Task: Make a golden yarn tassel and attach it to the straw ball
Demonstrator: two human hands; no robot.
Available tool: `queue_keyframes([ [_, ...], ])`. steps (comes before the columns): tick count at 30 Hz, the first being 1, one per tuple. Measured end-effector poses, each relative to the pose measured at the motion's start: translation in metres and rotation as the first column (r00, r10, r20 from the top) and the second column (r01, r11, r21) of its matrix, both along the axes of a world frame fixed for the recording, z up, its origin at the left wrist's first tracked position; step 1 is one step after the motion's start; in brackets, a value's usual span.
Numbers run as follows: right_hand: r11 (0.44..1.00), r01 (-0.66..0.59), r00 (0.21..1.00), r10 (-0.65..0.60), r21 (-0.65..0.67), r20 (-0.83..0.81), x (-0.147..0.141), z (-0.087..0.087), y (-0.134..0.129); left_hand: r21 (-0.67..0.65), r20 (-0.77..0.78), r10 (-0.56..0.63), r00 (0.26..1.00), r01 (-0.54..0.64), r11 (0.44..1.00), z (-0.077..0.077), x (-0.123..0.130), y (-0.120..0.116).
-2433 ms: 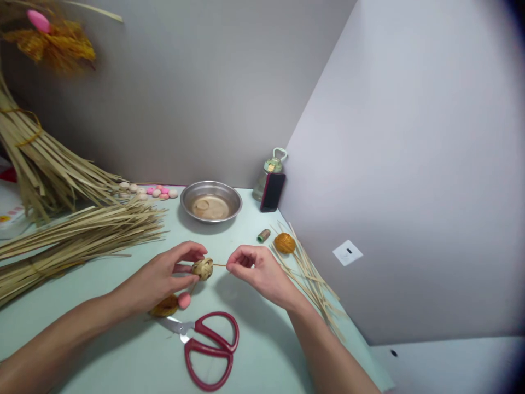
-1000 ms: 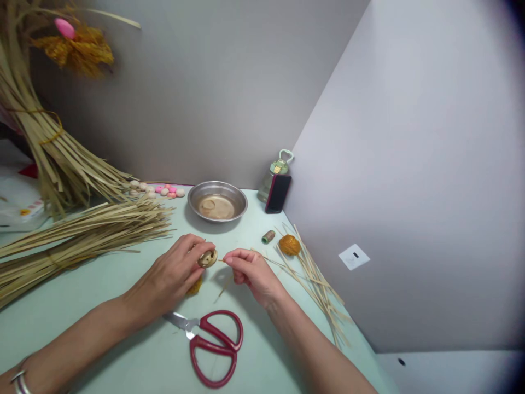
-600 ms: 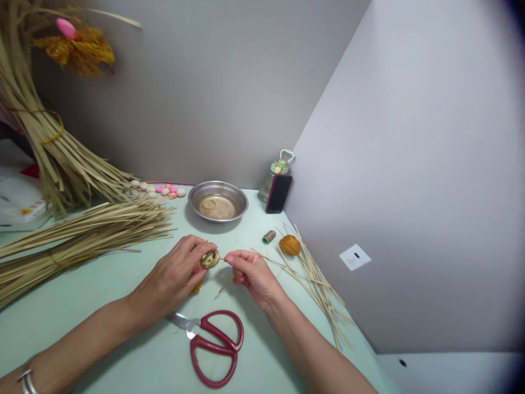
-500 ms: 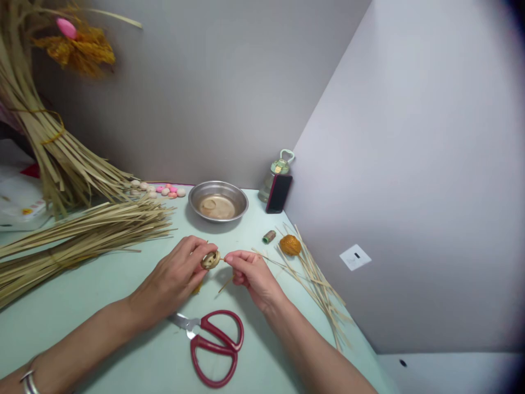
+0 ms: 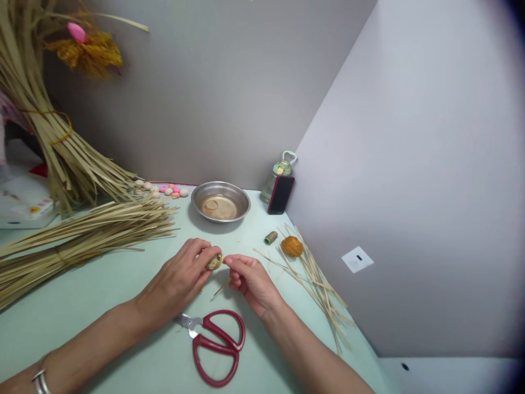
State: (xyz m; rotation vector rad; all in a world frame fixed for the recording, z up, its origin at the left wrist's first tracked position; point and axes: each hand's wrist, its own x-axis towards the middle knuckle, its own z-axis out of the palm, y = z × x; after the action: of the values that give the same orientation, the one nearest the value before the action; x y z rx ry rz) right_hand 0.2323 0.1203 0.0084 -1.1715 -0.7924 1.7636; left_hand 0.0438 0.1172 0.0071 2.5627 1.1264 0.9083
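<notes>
A small woven straw ball (image 5: 214, 261) is pinched between the thumb and fingers of my left hand (image 5: 179, 277), above the pale green table. At the ball's right edge my right hand (image 5: 253, 282) closes thumb and forefinger on the end of a thin straw strip; the fingertips hide most of it. Another short strip (image 5: 217, 293) shows below my right fingers. Scissors with red handles (image 5: 219, 347) lie on the table just below my hands, their blades partly under my left wrist.
Bundles of dry straw (image 5: 86, 230) fill the left side. Behind are a metal bowl (image 5: 220, 201) of water, pink and white pellets (image 5: 168, 191), a bottle (image 5: 268, 186) and a phone (image 5: 281, 195). To the right lie a thread spool (image 5: 271, 237), an orange-brown ball (image 5: 291, 246) and loose strips (image 5: 320, 284).
My right fingertips have come closer to the woven ball, and less of the strip shows between them. The ball has turned slightly in my left hand. The whole view has shifted a little.
</notes>
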Motion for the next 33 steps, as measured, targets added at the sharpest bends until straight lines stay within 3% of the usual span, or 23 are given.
queue_keyframes([
  [16, 0.997, 0.068, 0.997, -0.069, 0.038, 0.026, -0.004, -0.007, -0.002, 0.011, 0.009, 0.031, 0.999, -0.031, 0.999, 0.001, 0.004, -0.002],
  [21, 0.996, 0.066, 0.998, -0.066, 0.067, -0.005, -0.003, -0.002, -0.002, -0.148, 0.140, 0.073, 0.988, -0.052, 0.988, 0.002, 0.003, -0.003],
  [26, 0.985, 0.082, 0.996, -0.088, 0.154, 0.033, -0.001, -0.001, -0.001, -0.396, 0.350, 0.147, 0.925, 0.004, 0.918, 0.003, 0.006, -0.001],
  [33, 0.949, 0.080, 0.986, -0.120, 0.306, 0.114, -0.002, 0.001, -0.002, -0.483, 0.445, 0.170, 0.879, 0.075, 0.872, 0.003, 0.009, 0.000],
])
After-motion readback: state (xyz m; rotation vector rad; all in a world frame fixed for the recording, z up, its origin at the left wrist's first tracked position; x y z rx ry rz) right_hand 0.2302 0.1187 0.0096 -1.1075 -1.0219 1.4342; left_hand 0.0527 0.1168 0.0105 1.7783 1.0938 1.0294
